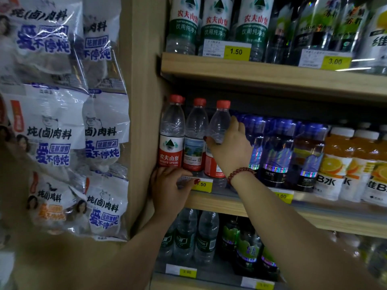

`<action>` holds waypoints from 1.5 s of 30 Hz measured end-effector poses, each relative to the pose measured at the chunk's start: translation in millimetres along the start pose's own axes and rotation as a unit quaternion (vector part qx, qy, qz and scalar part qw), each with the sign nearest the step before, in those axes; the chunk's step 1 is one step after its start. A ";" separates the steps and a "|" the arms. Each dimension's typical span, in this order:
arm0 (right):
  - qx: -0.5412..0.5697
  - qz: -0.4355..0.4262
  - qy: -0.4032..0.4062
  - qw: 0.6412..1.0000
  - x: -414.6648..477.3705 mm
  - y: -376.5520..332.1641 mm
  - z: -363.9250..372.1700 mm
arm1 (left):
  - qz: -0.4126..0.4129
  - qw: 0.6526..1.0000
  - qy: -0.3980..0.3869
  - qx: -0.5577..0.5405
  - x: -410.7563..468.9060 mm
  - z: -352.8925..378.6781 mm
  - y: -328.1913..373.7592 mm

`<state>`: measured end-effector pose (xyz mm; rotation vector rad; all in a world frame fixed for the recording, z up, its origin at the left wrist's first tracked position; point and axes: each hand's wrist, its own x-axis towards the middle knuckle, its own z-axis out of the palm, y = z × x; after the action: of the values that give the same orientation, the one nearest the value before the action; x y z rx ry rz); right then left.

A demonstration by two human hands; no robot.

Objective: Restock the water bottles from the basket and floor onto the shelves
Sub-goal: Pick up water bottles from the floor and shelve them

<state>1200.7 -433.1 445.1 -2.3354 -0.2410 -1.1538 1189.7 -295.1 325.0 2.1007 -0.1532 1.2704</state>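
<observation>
Three red-capped water bottles stand at the left end of the middle shelf (pixel 230 203). My right hand (pixel 230 147) is wrapped around the rightmost of them (pixel 218 124), gripping its body just above the red label. The leftmost bottle (pixel 172 132) and the one beside it (pixel 195 135) stand upright and untouched. My left hand (pixel 170 190) rests on the shelf's front edge below the leftmost bottle, fingers curled over the price tag strip (pixel 202 184). No basket or floor is in view.
Blue-tinted soda water bottles (pixel 276 151) and orange drinks (pixel 337 162) fill the shelf to the right. Green-label water bottles (pixel 217 24) stand on the shelf above, dark bottles (pixel 196 237) on the shelf below. Bagged seasoning packs (pixel 62 130) hang on the left panel.
</observation>
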 end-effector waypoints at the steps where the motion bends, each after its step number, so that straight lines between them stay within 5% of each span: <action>1: 0.008 -0.004 0.007 1.000 -2.3 2.5 2.7 | 0.002 1.000 0.002 0.001 0.0 -0.2 0.4; 12: 0.069 -0.027 0.116 0.990 -43.1 20.4 34.0 | 0.015 1.000 0.007 0.013 -0.8 -0.3 -1.2; 37: 0.065 0.026 0.117 0.991 -66.9 32.1 50.9 | 0.007 1.000 -0.001 0.021 -2.6 -1.9 1.9; 45: 0.148 0.001 0.078 0.986 -71.5 46.2 34.1 | -0.010 1.000 -0.012 0.017 -0.5 -3.8 5.9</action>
<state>1197.1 -449.6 355.0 -1.9776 -0.3281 -1.2034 1184.2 -297.5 328.5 2.1429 -0.1227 1.2444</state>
